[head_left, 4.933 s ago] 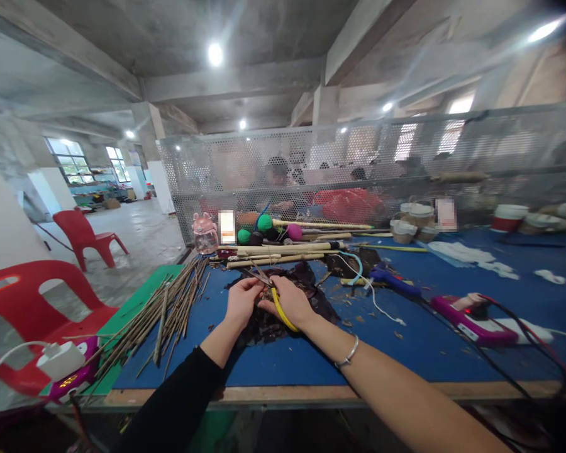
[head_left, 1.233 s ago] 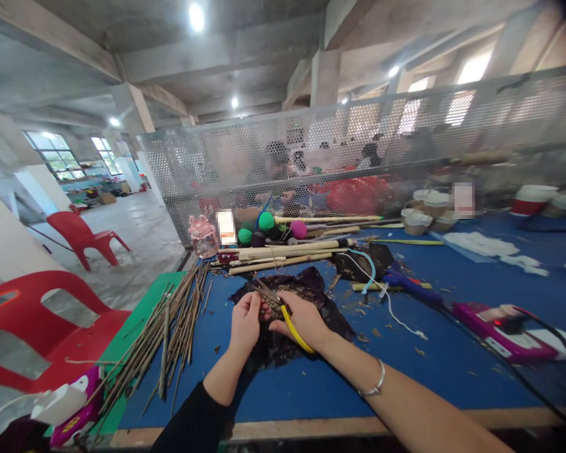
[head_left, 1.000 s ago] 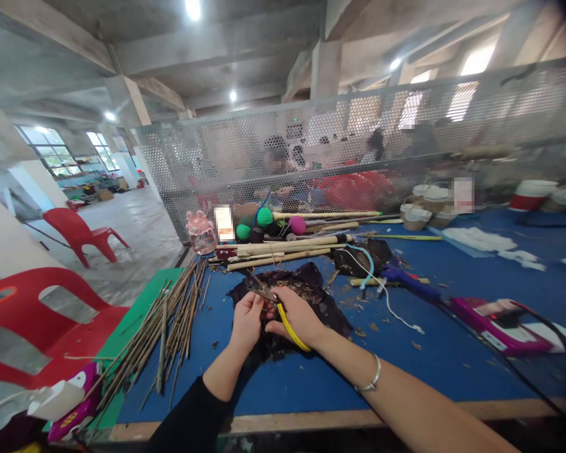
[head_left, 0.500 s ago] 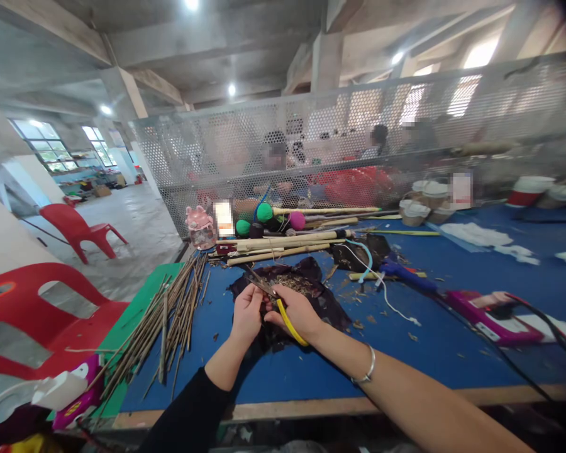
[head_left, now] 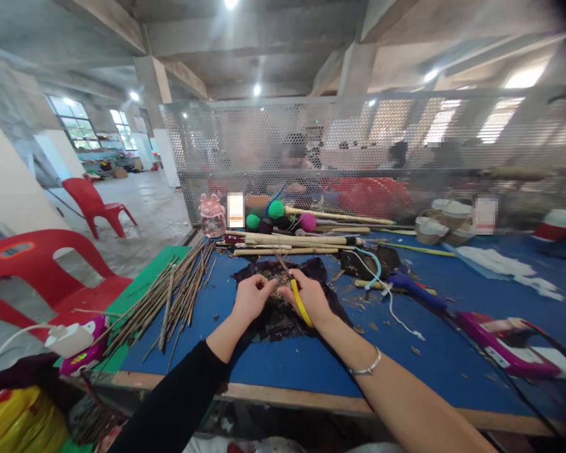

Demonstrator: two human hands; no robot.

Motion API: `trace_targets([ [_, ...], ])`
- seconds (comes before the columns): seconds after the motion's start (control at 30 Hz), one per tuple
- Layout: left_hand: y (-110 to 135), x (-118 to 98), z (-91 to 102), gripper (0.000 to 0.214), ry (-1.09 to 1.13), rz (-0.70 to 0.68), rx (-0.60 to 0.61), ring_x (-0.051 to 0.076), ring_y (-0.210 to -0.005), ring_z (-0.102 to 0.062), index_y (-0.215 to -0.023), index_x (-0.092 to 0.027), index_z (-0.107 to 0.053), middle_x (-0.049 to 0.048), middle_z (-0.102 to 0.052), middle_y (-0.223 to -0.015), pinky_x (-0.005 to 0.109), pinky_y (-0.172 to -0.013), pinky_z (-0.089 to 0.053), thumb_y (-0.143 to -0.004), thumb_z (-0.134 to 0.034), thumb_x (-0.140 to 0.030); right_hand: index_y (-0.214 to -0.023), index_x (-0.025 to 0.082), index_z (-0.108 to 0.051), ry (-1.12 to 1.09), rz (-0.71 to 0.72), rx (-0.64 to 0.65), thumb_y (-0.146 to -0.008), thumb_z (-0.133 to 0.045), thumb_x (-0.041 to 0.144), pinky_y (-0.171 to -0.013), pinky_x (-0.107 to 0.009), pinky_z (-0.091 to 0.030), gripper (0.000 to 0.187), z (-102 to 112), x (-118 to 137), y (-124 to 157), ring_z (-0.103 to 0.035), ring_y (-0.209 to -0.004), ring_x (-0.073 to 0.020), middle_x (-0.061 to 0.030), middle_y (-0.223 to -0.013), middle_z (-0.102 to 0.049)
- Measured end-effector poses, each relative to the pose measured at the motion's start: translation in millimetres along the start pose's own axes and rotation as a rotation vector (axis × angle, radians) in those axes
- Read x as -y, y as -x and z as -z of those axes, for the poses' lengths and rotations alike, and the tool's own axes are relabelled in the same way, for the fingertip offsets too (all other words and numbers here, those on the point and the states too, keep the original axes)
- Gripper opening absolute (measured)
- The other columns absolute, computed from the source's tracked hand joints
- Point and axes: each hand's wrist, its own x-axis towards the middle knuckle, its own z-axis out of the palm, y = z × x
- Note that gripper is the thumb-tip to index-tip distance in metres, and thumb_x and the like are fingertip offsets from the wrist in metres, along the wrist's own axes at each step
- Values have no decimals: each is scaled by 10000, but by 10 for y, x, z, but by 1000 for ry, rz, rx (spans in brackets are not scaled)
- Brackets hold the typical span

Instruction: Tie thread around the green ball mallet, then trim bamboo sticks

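My right hand (head_left: 315,301) is closed round scissors with a yellow handle (head_left: 300,306); their dark blades point away from me and the tips blend into the clutter behind. To the left, my left hand (head_left: 251,298) has thumb and fingertips pinched together. Whatever sits in that pinch is too small to make out. Both hands hover over a crumpled black cloth (head_left: 268,330) strewn with small brown plant clippings (head_left: 277,275). A narrow gap separates the left fingertips from the right hand.
Thin dry stalks (head_left: 182,296) lie left on the blue tabletop (head_left: 283,371). Behind the cloth are pale sticks (head_left: 302,241), yarn balls (head_left: 277,208) and a pink bottle (head_left: 212,217). At right are a blue-handled tool (head_left: 417,289) and a magenta power strip (head_left: 504,346). A perforated screen (head_left: 245,145) stands behind.
My left hand has drawn apart from the scissors, where its fingers were against the blades. The scissors stay in my right hand. The camera view has turned slightly left.
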Motion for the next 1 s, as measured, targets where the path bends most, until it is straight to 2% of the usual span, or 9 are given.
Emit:
trace_targets([
  [0.13, 63, -80, 113, 237, -142, -156, -117, 142, -612, -490, -756, -189, -641, 15, -593, -682, 245, -618, -363, -661, -652, -405, -974, 166, -559, -9, -57, -75, -776, -488, 505, -525, -220, -393, 398, 103, -139, -51, -514, -500, -142, -12, -597, -586],
  [0.23, 110, -141, 461, 231, -260, -188, -207, 177, -688, -533, -855, -200, -657, 56, -624, -780, 277, -703, -392, -688, -634, -358, -947, 173, -558, -17, -84, -110, -781, -461, 533, -532, -233, -407, 408, 136, -200, -72, -521, -486, -148, -16, -590, -587],
  [0.3, 135, -137, 824, 184, -499, -121, -202, 200, -756, -562, -842, -196, -662, 73, -643, -809, 293, -759, -396, -721, -597, -317, -929, 174, -558, -21, -89, -122, -782, -445, 549, -527, -237, -409, 418, 145, -199, -76, -530, -485, -153, -23, -590, -591],
  [0.37, 154, -88, 1204, 214, -842, 70, -156, 207, -841, -583, -901, -198, -655, 82, -665, -904, 295, -797, -396, -781, -514, -304, -917, 172, -559, -14, -90, -113, -784, -430, 549, -518, -240, -405, 420, 145, -173, -73, -538, -484, -161, -27, -573, -589],
  [0.43, 161, -4, 1501, 216, -935, 167, -147, 230, -863, -595, -864, -165, -671, 119, -675, -909, 317, -818, -395, -780, -506, -275, -921, 172, -559, -18, -77, -87, -791, -416, 537, -523, -242, -405, 413, 133, -136, -63, -559, -511, -171, -38, -593, -603],
  [0.5, 147, 94, 1658, 200, -977, 226, -124, 243, -862, -607, -815, -152, -682, 139, -683, -872, 321, -813, -400, -752, -542, -279, -937, 170, -559, -18, -58, -59, -795, -409, 528, -522, -244, -405, 413, 111, -103, -50, -574, -529, -178, -48, -620, -619],
  [0.57, 114, 184, 1685, 185, -1000, 258, -86, 251, -843, -618, -764, -155, -687, 145, -687, -826, 319, -785, -410, -716, -585, -302, -959, 168, -561, -1, -44, -35, -794, -410, 523, -520, -246, -405, 419, 83, -80, -36, -579, -531, -181, -52, -630, -626],
  [0.77, -20, 287, 1549, 169, -960, 227, -9, 233, -774, -626, -687, -169, -683, 120, -689, -758, 285, -707, -404, -677, -609, -321, -1001, 175, -567, 58, -23, -3, -796, -440, 519, -537, -247, -410, 420, 24, -82, -11, -590, -545, -187, -45, -634, -634],
  [1.0, -1, 212, 1635, 244, -754, 242, -101, 187, -572, -574, -539, -159, -648, 46, -615, -522, 259, -582, -364, -692, -537, -314, -1010, 173, -565, 68, -14, 6, -807, -434, 502, -519, -242, -398, 408, 29, -112, -26, -583, -524, -185, -31, -594, -620],
])
